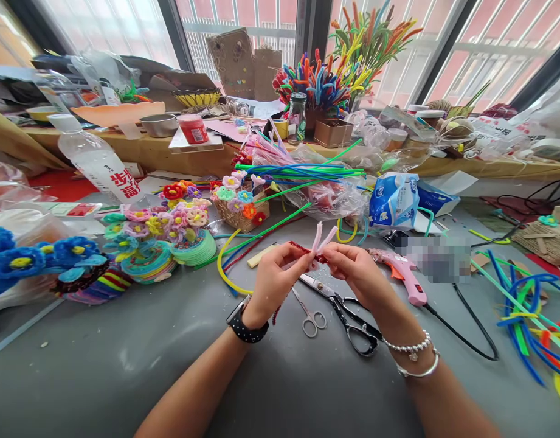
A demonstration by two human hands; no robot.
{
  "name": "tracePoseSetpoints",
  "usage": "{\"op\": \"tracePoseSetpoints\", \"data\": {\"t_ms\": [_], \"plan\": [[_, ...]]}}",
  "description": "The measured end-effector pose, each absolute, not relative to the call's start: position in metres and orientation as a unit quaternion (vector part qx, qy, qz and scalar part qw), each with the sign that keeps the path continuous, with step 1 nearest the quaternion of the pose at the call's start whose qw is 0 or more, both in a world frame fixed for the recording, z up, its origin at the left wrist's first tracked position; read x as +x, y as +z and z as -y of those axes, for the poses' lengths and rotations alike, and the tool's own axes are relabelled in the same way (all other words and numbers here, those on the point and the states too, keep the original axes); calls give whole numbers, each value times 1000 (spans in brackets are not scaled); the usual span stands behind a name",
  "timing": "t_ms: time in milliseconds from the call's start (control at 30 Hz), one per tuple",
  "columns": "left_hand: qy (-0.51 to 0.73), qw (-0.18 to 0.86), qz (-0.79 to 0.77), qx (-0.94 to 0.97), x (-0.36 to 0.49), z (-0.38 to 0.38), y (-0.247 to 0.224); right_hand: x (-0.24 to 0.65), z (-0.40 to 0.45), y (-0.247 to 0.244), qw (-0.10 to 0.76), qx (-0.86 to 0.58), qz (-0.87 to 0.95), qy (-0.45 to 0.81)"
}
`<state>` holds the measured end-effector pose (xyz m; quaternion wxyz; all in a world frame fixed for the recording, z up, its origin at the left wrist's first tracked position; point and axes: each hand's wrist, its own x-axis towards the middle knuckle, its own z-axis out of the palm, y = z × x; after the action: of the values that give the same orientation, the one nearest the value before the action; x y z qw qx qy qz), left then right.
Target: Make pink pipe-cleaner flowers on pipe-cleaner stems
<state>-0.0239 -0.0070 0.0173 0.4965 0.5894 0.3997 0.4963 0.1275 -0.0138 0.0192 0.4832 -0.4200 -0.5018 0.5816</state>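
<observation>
My left hand (276, 281) pinches a dark red pipe cleaner (300, 246), whose loose end hangs below the wrist side of the palm. Close against it, my right hand (358, 272) has thumb and forefinger pressed on pale pink pipe cleaners (319, 238), which stick up in a V between the hands. Red and pink meet at the fingertips; the exact join is hidden by the fingers. Beneath the hands lie small scissors (311, 316) and large black-handled scissors (348, 313) on the grey table (170, 377).
A pink glue gun (405, 274) with its black cord lies at the right, near tangled pipe cleaners (521, 304). Fuzzy flower pots (147, 258) stand at the left beside a clear bottle (97, 159). Behind are a flower basket (243, 213) and a blue tissue pack (393, 199).
</observation>
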Motion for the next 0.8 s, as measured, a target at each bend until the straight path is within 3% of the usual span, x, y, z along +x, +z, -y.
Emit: {"op": "tracePoseSetpoints", "data": {"t_ms": [233,500,633,800], "plan": [[527,570,-382,500,-24,1,11,109,17,14,495,-361,321,722],[529,592,-377,478,-23,-2,8,103,17,6,509,-324,265,752],[502,603,-372,495,-27,-3,11,106,17,10,499,-348,312,730],[440,600,-392,541,-33,-2,20,117,14,14,538,-421,448,576]]}}
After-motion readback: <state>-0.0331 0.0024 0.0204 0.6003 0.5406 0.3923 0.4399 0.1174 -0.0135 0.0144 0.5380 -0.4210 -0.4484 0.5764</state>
